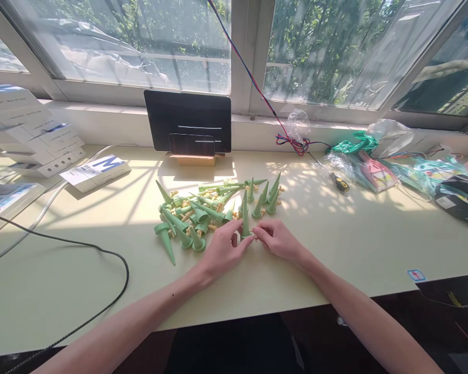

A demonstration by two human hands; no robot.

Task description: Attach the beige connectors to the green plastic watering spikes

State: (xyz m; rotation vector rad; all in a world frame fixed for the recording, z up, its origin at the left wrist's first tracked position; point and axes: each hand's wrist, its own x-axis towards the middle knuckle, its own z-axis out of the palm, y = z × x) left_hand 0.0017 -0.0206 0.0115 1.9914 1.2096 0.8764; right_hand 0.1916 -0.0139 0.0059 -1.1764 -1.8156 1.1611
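Upright on the table stands a green plastic watering spike (245,218), its base between the thumb and fingers of my left hand (226,244). My right hand (276,239) is closed in a pinch at the right side of that base. Its fingertips grip a small nozzle there, mostly hidden by the fingers. Left of and behind my hands lies a heap of similar green spikes (203,212), many with short tan nozzles. Several more spikes (264,195) stand upright just beyond my right hand, nozzles sticking out sideways.
A tablet (191,117) and a phone (192,145) lean in a wooden stand (196,160) by the window. White boxes (31,130) are stacked at left, near a black cable (113,253). A yellow-black tool (339,182) and bagged items (378,174) lie at right.
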